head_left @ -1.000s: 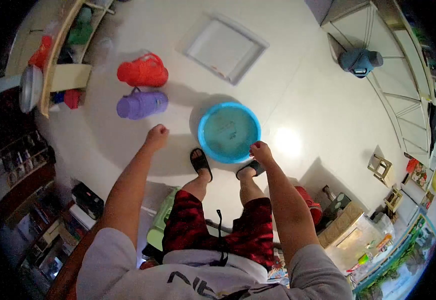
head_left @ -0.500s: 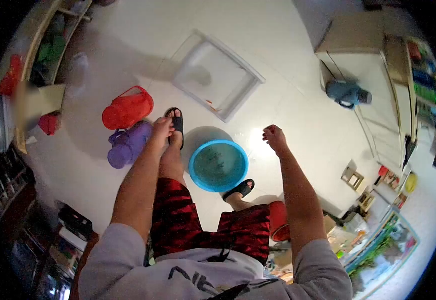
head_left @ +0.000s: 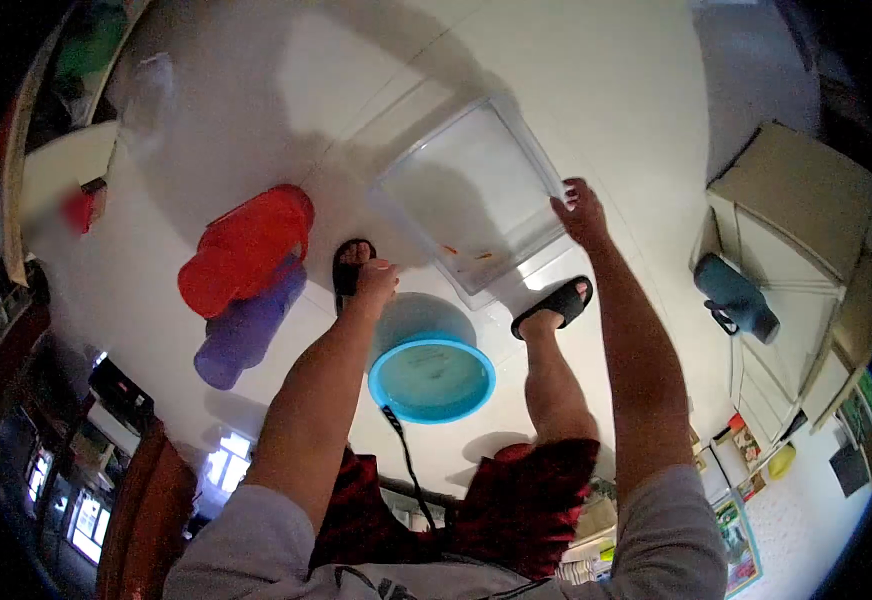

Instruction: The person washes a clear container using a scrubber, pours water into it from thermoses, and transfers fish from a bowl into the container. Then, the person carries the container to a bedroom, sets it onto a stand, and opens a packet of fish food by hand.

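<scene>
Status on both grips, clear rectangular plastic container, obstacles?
Right grip at right edge of clear rectangular plastic container, contact unclear. Left grip loosely curled, nothing visible held. Possible obstacle: round blue basin near container's closest corner.

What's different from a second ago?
Both feet stepped forward past the blue basin. The right hand went from near the basin to the edge of the clear tray; I can't tell if it's touching. The left hand moved forward too. Basin, tray, red jug and purple jug stayed put.

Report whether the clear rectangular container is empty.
Not empty: two small orange shapes show inside the clear rectangular container, near its lower corner. Water: cannot tell.
</scene>
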The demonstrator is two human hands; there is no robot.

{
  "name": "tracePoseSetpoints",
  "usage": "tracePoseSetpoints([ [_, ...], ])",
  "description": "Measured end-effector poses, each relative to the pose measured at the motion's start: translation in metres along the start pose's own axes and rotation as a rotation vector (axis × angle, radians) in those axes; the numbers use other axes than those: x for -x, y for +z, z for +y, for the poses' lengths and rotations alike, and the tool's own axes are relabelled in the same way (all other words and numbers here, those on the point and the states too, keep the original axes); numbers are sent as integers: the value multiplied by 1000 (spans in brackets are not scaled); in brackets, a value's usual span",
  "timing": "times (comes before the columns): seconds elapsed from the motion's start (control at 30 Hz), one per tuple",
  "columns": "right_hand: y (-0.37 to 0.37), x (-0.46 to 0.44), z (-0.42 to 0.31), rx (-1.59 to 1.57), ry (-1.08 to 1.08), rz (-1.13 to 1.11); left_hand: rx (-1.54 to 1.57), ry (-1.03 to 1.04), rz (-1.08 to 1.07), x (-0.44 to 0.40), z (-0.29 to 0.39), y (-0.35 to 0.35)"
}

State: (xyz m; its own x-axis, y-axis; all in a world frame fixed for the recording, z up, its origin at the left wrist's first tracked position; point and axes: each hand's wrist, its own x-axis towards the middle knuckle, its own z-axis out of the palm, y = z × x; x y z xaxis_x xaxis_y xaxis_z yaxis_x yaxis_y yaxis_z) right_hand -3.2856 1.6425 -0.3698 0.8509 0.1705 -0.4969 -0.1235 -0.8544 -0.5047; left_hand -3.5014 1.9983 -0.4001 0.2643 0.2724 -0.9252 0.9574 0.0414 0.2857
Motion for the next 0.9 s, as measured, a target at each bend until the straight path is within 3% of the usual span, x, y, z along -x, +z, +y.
tracePoseSetpoints([
  [0.07,8,-24,12,139,-55,67,-189,113,-18,-39,-25,18],
  [0.17,29,-55,49,65,-65,-123,-274,344,21,-49,-34,52],
  [0.27,37,-58,46,-9,-69,-122,193,198,-19,-57,-45,86],
  [0.47,58,-64,58,-84,-110,42,8,291,126,-54,-40,93],
  [0.6,58,-45,58,-96,-16,46,-136,324,164,-57,-20,79],
  [0.7,59,-27,61,-106,59,103,-64,353,128,-54,-6,68],
  [0.8,56,-3,64,-138,76,164,-201,424,108,-38,18,55],
  [0.9,44,27,57,-168,90,257,-569,524,192,-14,50,41],
])
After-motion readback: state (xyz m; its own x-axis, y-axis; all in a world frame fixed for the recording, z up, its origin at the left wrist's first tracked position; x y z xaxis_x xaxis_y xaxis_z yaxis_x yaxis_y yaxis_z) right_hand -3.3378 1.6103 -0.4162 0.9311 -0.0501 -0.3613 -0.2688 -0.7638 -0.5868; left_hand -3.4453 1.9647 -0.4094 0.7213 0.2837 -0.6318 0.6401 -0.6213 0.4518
